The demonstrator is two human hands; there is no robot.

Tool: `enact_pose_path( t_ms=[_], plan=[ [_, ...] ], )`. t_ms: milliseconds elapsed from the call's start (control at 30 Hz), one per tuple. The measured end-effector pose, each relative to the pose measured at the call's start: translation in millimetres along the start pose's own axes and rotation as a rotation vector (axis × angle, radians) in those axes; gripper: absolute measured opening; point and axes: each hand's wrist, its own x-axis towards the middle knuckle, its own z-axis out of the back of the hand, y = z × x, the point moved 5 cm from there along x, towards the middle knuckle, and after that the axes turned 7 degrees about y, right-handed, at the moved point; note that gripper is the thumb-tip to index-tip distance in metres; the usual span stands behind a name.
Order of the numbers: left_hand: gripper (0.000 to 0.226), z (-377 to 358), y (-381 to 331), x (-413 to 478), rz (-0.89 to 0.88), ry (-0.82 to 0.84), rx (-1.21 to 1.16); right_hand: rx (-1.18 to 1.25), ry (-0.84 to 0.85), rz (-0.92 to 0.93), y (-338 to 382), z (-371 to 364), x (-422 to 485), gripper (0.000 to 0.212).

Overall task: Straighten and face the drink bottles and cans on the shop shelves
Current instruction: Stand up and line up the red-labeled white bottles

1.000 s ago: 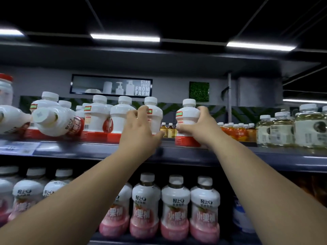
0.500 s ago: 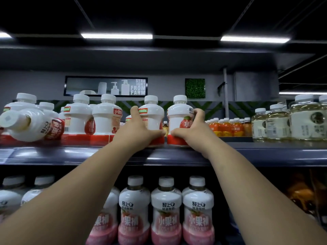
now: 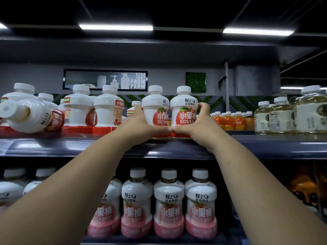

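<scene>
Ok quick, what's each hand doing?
Left hand: grips the left white plastic apple-label bottle.
Right hand: grips the right white plastic apple-label bottle.

Black ceiling [image 3: 177,7], thin dark rails across. White lights in row: left strip light [image 3: 2,26] cut by frame edge, middle strip light [image 3: 115,27], right strip light [image 3: 257,31]. Grey wall [image 3: 35,75] below. Black-framed sign [image 3: 105,79] on wall, white words "STRAIGHT FROM FARM", pale dispenser shapes beside. Square green panel [image 3: 195,82] right of sign. Thin upright pipe [image 3: 226,82] just beside boxy grey column [image 3: 256,80]. Green chevron band [image 3: 230,100] low along wall. Dark glossy upper shelf [image 3: 265,145] in front, glints on edge.
</scene>
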Motion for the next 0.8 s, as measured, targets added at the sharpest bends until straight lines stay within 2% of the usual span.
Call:
enact_pose_path(
  t_ms=[100, 233, 367, 500, 633, 700, 800],
  plan=[
    [0.108, 2.7, 0.0, -4.3, 0.004, -0.099, 0.207, -0.037, -0.015, -0.002, 0.0, -0.4, -1.9, 0.112],
    [0.087, 3.2, 5.7, -0.3, -0.032, -0.032, 0.054, -0.044, -0.011, -0.018, 0.8, -1.1, -5.2, 0.111],
    [0.09, 0.6, 0.7, -3.8, -0.032, -0.093, 0.261, -0.09, -0.02, -0.02, 3.4, -1.5, -9.0, 0.116],
    [0.08, 2.3, -1.5, -7.8, -0.033, -0.164, 0.381, -0.075, -0.061, 0.002, 2.6, 2.6, -11.9, 0.111],
    [0.074, 1.2, -2.4, -5.6, -0.044, -0.145, 0.409, -0.077, -0.074, -0.004, 5.7, 4.4, -14.6, 0.111],
    [0.073, 1.4, -3.9, -7.9, -0.072, -0.187, 0.418, -0.138, -0.089, 0.007, 9.5, 3.0, -17.0, 0.115],
    [0.082, 3.9, -6.5, -15.3, -0.127, -0.267, 0.394, -0.274, -0.112, 0.032, 15.4, 0.6, -21.5, 0.126]
  ],
)
